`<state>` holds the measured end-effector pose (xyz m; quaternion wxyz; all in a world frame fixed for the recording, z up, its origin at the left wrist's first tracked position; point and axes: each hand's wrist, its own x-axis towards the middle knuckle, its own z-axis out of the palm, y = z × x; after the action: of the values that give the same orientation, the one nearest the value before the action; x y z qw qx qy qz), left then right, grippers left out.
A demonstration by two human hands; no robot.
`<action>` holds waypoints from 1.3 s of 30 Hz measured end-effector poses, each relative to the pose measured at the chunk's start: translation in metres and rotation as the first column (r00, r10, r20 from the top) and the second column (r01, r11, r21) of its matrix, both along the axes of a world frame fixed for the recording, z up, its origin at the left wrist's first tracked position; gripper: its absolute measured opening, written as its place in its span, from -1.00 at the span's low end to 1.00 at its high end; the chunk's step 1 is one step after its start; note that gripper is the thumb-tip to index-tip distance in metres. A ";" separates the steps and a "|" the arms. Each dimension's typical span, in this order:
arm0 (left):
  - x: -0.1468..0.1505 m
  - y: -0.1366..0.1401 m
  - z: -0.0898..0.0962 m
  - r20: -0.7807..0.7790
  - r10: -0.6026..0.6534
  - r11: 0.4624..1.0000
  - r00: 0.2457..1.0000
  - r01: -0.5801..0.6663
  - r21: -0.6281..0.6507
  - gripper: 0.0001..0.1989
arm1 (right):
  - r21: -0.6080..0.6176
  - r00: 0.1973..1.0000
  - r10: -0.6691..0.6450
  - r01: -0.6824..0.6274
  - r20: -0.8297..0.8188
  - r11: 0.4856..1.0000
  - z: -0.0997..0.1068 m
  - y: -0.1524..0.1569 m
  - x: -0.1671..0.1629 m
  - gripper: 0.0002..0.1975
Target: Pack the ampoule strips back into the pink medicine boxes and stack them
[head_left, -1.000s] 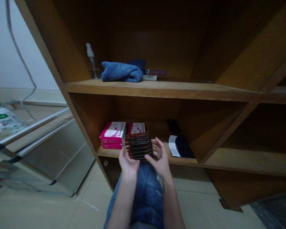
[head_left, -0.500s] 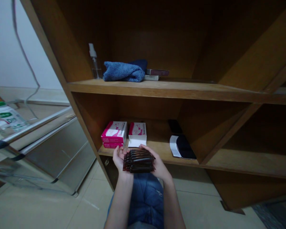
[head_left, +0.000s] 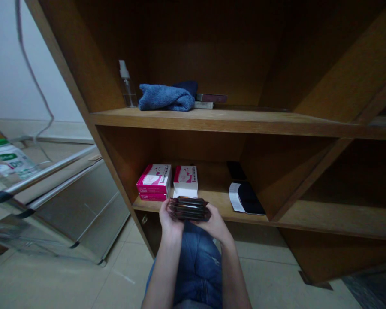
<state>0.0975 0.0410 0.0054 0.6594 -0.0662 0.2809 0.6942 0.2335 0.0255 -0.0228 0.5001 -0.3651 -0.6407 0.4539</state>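
Between my two hands is a stack of dark brown, glossy ampoule strips [head_left: 189, 209], held in front of the lower shelf edge. My left hand [head_left: 167, 218] grips its left end and my right hand [head_left: 215, 223] its right end, with some fingers hidden beneath. Just behind the stack, a pink and white box [head_left: 185, 175] lies on the shelf, its white flap open toward me. To its left sit two more pink and white boxes [head_left: 152, 184], one on top of the other.
On the lower shelf's right lie a dark flat object with a white paper [head_left: 241, 198] and a black flat item [head_left: 236, 170]. Above are a spray bottle [head_left: 128, 86], a blue towel [head_left: 167, 97] and thin boxes [head_left: 210, 98]. A metal-framed rack [head_left: 51, 167] stands at left.
The stack has been raised slightly and tilted, so its edges face me more than its upper side. Both hands have shifted with it and keep their hold.
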 end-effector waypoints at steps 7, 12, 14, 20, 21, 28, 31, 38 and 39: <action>0.013 -0.007 0.018 -0.007 -0.006 0.999 1.000 0.005 -0.053 -0.85 | -0.174 0.949 -0.172 0.129 -0.264 0.976 -0.005 0.009 -0.003 -0.61; 0.020 -0.011 0.020 -0.071 -0.114 0.988 0.991 0.106 -0.110 -0.90 | -0.413 0.884 -0.308 0.149 -0.353 0.899 -0.014 0.016 0.000 -0.58; 0.023 -0.012 0.021 -0.072 -0.138 0.981 0.988 0.126 -0.146 -0.90 | -0.472 0.872 -0.322 0.122 -0.370 0.873 -0.017 0.017 0.002 -0.57; 0.024 -0.011 0.018 -0.046 -0.155 0.973 0.987 0.145 -0.180 -0.87 | -0.494 0.879 -0.331 0.130 -0.344 0.860 -0.015 0.015 0.006 -0.58; 0.024 -0.010 0.017 -0.045 -0.152 0.974 0.987 0.142 -0.178 -0.86 | -0.480 0.884 -0.324 0.135 -0.337 0.867 -0.014 0.014 0.006 -0.59; 0.026 -0.005 0.005 -0.006 -0.058 0.992 0.998 0.057 -0.114 -0.81 | -0.295 0.948 -0.174 0.091 -0.266 0.951 -0.009 0.009 0.010 -0.52; 0.024 -0.005 0.000 0.074 -0.045 0.988 0.996 0.055 -0.141 -0.73 | -0.183 0.961 -0.082 0.034 -0.263 0.983 -0.007 0.007 0.011 -0.50; 0.020 -0.005 0.001 0.117 -0.004 0.979 0.993 0.028 -0.201 -0.69 | -0.130 0.979 0.051 -0.078 -0.199 0.988 -0.008 0.003 0.012 -0.39; 0.020 -0.005 0.002 0.117 0.006 0.978 0.993 0.018 -0.208 -0.70 | -0.116 0.983 0.057 -0.078 -0.175 0.990 -0.010 0.003 0.012 -0.39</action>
<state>0.1172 0.0362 0.0069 0.6662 -0.1748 0.3133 0.6538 0.2453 0.0284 -0.0329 0.5143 -0.3329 -0.5783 0.5387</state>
